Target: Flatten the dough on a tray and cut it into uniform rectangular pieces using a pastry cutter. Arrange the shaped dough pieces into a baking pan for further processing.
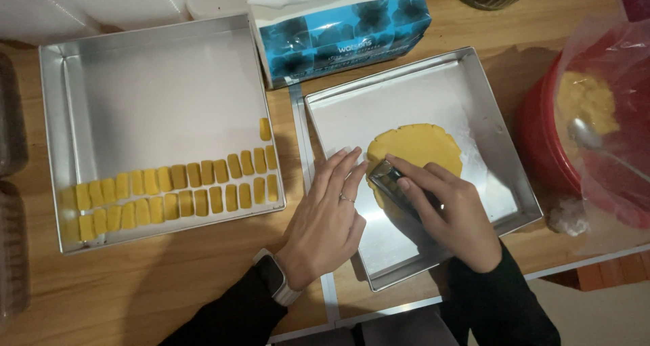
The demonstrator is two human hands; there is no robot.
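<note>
A flat round of yellow dough point(414, 146) lies on the floor of a square metal tray point(514, 190) on the right of the wooden surface point(169, 278). Pressed against the dough's near-left edge is a small dark rectangular cutter point(387, 177), gripped from above by the right hand point(450, 214), whose fingers are curled closed around it. The left hand point(328, 217) lies flat and open just beside the cutter, holding nothing; its fingertips point(353, 155) appear to touch the tray floor at the dough's edge, though the contact is hard to make out. To the left, a second metal tray point(51, 116) holds two rows of small yellow dough bars point(179, 190) along its near side. A blue tissue box point(338, 31) sits behind, between the trays. At the far right stands a red bowl point(542, 149) holding more dough and a spoon point(586, 136).
</note>
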